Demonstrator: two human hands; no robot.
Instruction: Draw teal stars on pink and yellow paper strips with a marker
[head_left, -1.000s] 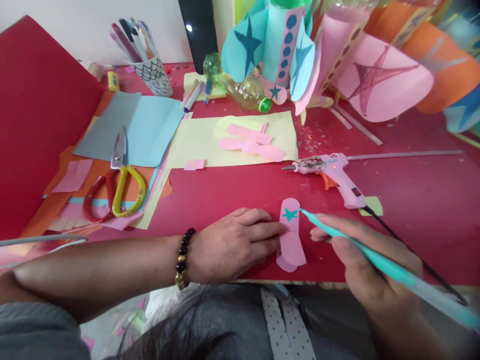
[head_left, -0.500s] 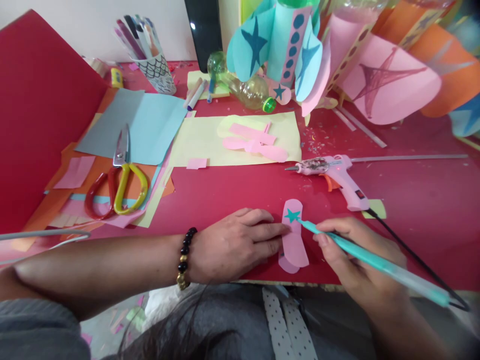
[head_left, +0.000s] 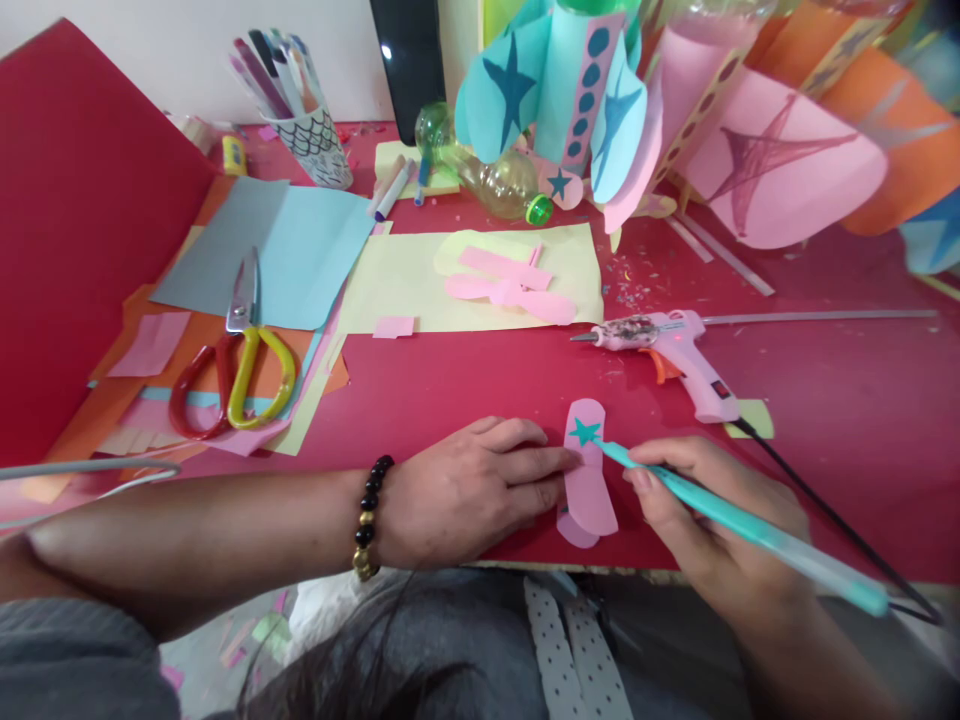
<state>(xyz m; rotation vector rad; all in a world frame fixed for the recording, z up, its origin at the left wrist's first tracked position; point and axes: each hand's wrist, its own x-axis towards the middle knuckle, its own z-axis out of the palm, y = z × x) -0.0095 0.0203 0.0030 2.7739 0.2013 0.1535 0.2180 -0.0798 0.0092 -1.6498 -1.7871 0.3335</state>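
A pink paper strip (head_left: 591, 490) with rounded ends lies near the table's front edge, and a teal star (head_left: 585, 431) is drawn on its far end. Another rounded pink piece (head_left: 579, 533) shows partly beneath it. My left hand (head_left: 472, 490) rests flat, its fingertips on the strip's left side. In my right hand (head_left: 720, 530) is a teal felt-tip pen (head_left: 735, 515), pinched between thumb and fingers, its tip touching the star's right point. A pink glue gun (head_left: 675, 350) lies beyond my right hand.
Scissors (head_left: 244, 340) lie on coloured paper at the left. Pink paper cut-outs (head_left: 510, 285) sit on a pale yellow sheet (head_left: 390, 270). Behind are a cup of markers (head_left: 311, 145), a plastic bottle (head_left: 495, 175) and paper-covered bottle rockets (head_left: 577, 90). The glue gun's black cord (head_left: 825, 510) runs past my right hand.
My right hand and the rear end of the pen have shifted very slightly, while the tip stays at the star. My left hand and the paper strip have not moved.
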